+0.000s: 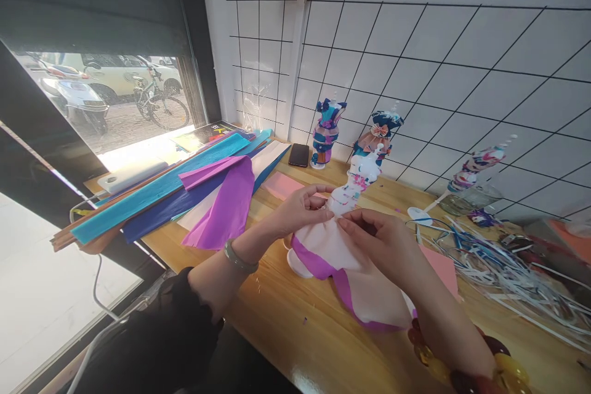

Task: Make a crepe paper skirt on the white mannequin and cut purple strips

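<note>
A small white mannequin with pink and teal patterned bits on its bodice stands tilted in front of me on a round white base. Round its waist hangs a pale crepe paper strip with a purple border, gathered at the top and trailing to the right across the table. My left hand is closed at the waist, thumb pressing the paper's gathered edge. Opposite it, my right hand pinches the same edge between thumb and fingers. The fingertips of both hands are partly hidden.
Crepe paper strips in turquoise, navy and purple lie at left. Behind stand dressed mannequins and a dark phone. At right are a leaning mannequin, a glass jar and tangled ribbons.
</note>
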Motion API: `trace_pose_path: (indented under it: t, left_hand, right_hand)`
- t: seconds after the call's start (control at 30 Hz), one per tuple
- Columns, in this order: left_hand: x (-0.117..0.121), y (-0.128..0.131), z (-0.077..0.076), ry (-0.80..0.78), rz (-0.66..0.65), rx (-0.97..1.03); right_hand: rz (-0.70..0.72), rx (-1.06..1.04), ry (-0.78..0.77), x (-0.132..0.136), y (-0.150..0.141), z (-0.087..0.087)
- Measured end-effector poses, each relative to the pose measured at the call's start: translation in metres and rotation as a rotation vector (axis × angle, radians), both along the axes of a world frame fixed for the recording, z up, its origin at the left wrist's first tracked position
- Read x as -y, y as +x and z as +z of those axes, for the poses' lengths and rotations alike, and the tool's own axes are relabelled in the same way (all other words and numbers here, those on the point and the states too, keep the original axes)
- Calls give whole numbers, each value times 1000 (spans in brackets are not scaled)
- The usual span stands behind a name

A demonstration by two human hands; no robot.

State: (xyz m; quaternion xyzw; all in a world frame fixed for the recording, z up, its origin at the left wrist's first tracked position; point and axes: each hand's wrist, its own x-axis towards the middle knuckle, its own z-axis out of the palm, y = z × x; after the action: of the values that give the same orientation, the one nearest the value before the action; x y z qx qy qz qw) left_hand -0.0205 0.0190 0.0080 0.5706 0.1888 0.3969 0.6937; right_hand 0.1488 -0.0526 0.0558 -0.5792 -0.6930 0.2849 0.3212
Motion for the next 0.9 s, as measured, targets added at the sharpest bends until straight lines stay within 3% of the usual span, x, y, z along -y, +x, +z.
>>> trace_pose_path:
  t: [0.17, 0.6, 0.77, 0.9]
  left_hand:
    - [0, 1, 0, -17, -41, 30]
    - [0, 1, -1, -5, -47, 38]
    - [0, 0, 1, -10, -36, 26]
    - [1, -1, 1, 1, -49, 22]
  right_hand:
    - [36, -47, 18, -1, 0, -1]
    - [-48, -22, 47, 0, -2, 1]
    - [-21, -75, -111, 2, -1, 4]
    - [-80, -59, -215, 4, -4, 4]
